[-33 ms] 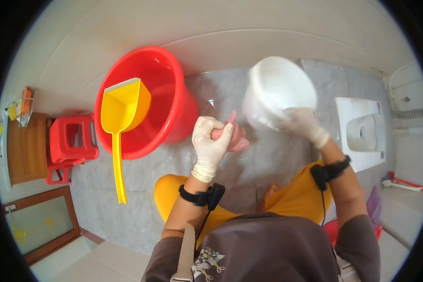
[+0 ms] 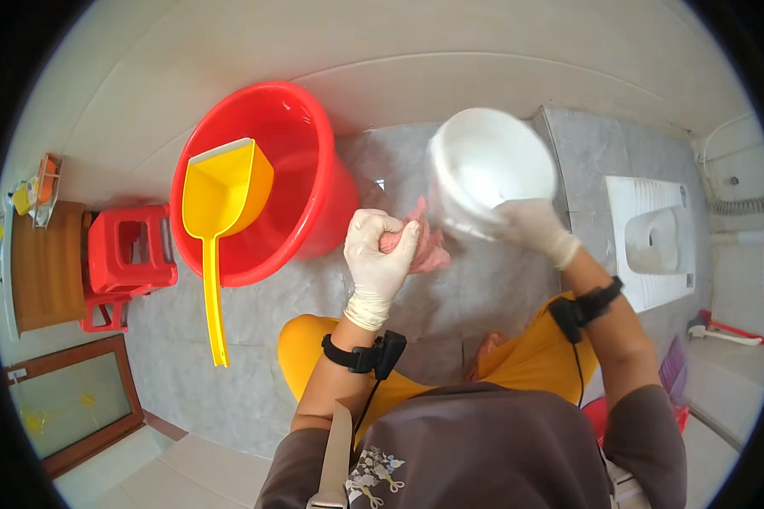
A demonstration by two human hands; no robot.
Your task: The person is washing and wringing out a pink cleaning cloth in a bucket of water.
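In a white glove, my left hand (image 2: 374, 254) is closed around a crumpled pink cloth (image 2: 429, 247), whose loose end hangs out on the right. My right hand (image 2: 535, 229), also gloved, grips the near right rim of a white bucket (image 2: 450, 199); its fingers are partly blurred and reach over the edge. The bucket tilts so that its pale inside faces me. To the left of my left hand stands a big red tub (image 2: 335, 195). A yellow long-handled scoop (image 2: 229, 191) lies across the tub, its handle hanging over the near side.
Red plastic stools (image 2: 127, 254) stand left of the tub, beside a wooden cabinet (image 2: 51, 267). A white squat toilet (image 2: 654, 237) is set in the floor at right, with a red and white brush (image 2: 730, 331) near it. Grey tiles (image 2: 246, 399) cover the floor; a wall runs behind.
The white bucket has shifted a little to the left, and my right hand has moved along with it. My left hand and the pink cloth stay nearly still.
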